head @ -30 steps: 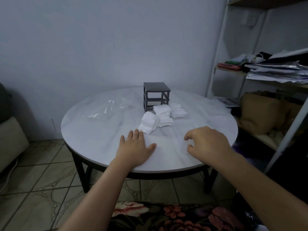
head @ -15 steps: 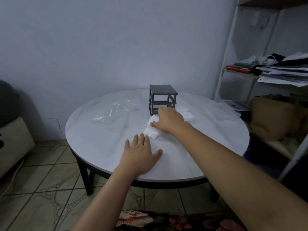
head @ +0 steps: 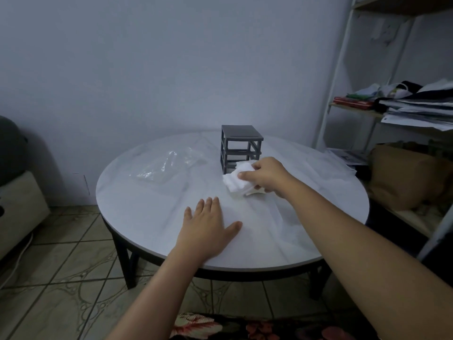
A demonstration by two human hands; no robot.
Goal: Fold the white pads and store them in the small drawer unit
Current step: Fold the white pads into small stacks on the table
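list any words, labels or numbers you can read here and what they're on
None can be read.
Stacked papers and books on the white metal shelf: any print is too blurred.
Small dark grey drawer unit, white folded pads, clear plastic bag: no visible text.

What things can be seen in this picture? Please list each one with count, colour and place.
drawer unit: one, dark grey, back of the table, its slots look open
white pads: a pile, count unclear, white, in front of the drawer unit
plastic bag: one, clear, on the table left of the drawer unit
round table: one, white marble top, dark legs, centre
shelf rack: one, white frame, right, with papers and cloth
brown bag: one, tan, lower shelf at right
tiled floor: beige, below
left hand: flat on the table, empty
right hand: fingers closed on the white pads
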